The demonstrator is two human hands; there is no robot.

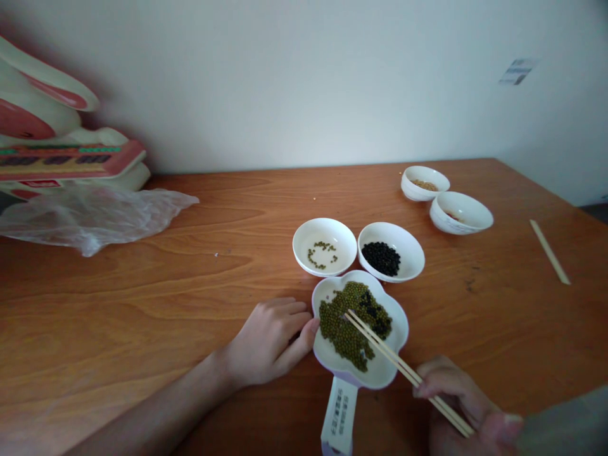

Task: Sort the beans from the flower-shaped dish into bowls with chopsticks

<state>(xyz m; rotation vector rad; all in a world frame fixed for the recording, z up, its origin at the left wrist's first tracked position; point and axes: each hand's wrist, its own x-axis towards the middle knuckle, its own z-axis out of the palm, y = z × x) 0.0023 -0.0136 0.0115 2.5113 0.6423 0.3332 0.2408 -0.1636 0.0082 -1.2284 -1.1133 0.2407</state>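
My right hand (458,396) grips a pair of wooden chopsticks (390,356); their tips touch the green mung beans (338,329) in a white flower-shaped dish (398,316) with a labelled handle. Some black beans (379,316) lie among the green ones on the dish's right side. With its fingers curled and its thumb at the rim, my left hand (273,339) holds the dish's left edge. Just behind stand two white bowls: the left bowl (301,248) contains a few mung beans, the right bowl (414,258) a heap of black beans (381,258).
Farther back on the right are a white bowl (403,187) of tan grains and another white bowl (468,218) with a little reddish content. A light wooden stick (550,252) lies at the right. A clear plastic bag (102,218) and a rabbit-shaped toy keyboard (71,163) occupy the left.
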